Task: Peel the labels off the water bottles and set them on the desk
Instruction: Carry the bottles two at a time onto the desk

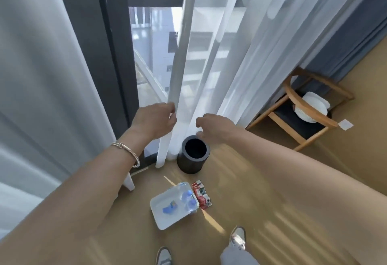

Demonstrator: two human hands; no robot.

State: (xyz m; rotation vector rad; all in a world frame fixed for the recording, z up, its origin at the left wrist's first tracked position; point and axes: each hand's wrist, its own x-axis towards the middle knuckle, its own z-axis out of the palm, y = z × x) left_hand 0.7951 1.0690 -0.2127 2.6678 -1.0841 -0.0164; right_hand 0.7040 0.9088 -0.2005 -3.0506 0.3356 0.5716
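Note:
On the floor below me lies a white tray (165,216) holding clear water bottles (188,199) with blue caps and a loose blue piece (168,209). Red peeled labels (202,194) lie on the floor against the tray's right side. Both hands are raised well above these, at a sheer white curtain (209,65). My left hand (156,119), a bracelet on its wrist, curls its fingers round the curtain's left edge. My right hand (211,126) pinches a fold of the same curtain between fingers and thumb.
A black cylindrical bin (193,153) stands open at the curtain's foot. A wooden chair (301,118) with a white item on its dark seat is at the right. The window frame (113,55) and a grey drape are to the left. My feet (237,236) are near the bottom.

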